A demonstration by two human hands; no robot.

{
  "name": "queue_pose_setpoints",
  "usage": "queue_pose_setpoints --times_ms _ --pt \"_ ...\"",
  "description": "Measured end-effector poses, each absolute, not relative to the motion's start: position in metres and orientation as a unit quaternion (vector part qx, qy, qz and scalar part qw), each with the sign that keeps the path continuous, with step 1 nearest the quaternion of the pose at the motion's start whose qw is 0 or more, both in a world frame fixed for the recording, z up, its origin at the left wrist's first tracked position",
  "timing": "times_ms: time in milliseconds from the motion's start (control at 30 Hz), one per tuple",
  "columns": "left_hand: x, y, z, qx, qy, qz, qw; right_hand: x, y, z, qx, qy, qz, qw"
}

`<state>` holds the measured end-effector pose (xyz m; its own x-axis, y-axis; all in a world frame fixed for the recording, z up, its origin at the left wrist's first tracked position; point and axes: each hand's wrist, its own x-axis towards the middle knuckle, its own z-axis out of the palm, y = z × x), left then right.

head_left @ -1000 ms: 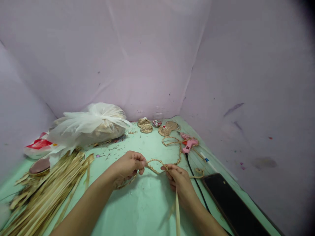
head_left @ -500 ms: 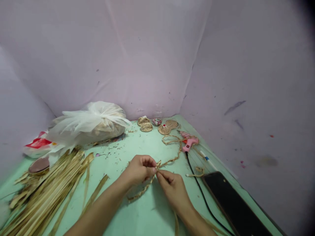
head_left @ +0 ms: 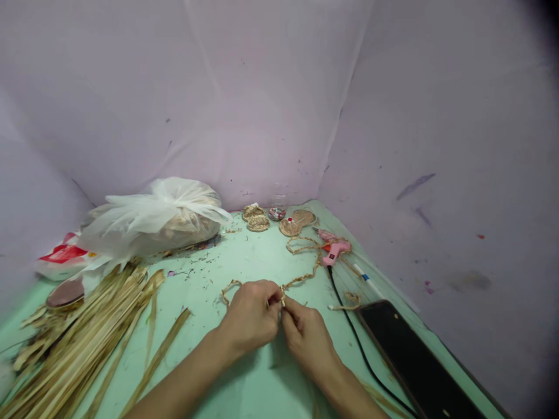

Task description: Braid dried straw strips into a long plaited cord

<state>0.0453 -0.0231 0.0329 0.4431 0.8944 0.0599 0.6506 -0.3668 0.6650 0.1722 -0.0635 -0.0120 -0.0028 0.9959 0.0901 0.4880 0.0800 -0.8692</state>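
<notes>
My left hand (head_left: 252,317) and my right hand (head_left: 305,333) meet at the middle of the green table (head_left: 257,384), fingertips pinched together on a braided straw cord (head_left: 301,279). The cord runs from my fingers away to the right toward a pink glue gun (head_left: 332,250). A short loop of the same cord (head_left: 229,288) sticks out to the left of my left hand. Both hands are closed on the braid.
A heap of flat straw strips (head_left: 82,343) lies at the left. A white plastic bag (head_left: 152,218) sits behind it, beside a red-and-white packet (head_left: 61,259). Small woven discs (head_left: 297,221) lie at the back. A black phone (head_left: 406,355) and black cable (head_left: 353,331) lie at the right.
My hands have come together from about a hand's width apart and now pinch the braid at one spot. The cord's loop has shifted to the left of my left hand.
</notes>
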Motion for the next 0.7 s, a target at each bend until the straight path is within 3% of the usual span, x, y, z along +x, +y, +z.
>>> queue_pose_setpoints --times_ms 167,367,700 --pt "0.044 -0.02 0.033 0.804 0.451 0.235 0.308 0.178 -0.063 0.002 -0.532 -0.636 0.388 0.402" --pt "0.039 -0.023 0.041 0.885 0.387 0.15 0.211 0.184 -0.054 0.004 -0.5 -0.515 0.506 0.477" --pt "0.045 -0.026 0.036 0.828 0.475 0.165 0.248 0.182 -0.052 -0.001 -0.556 -0.486 0.456 0.496"
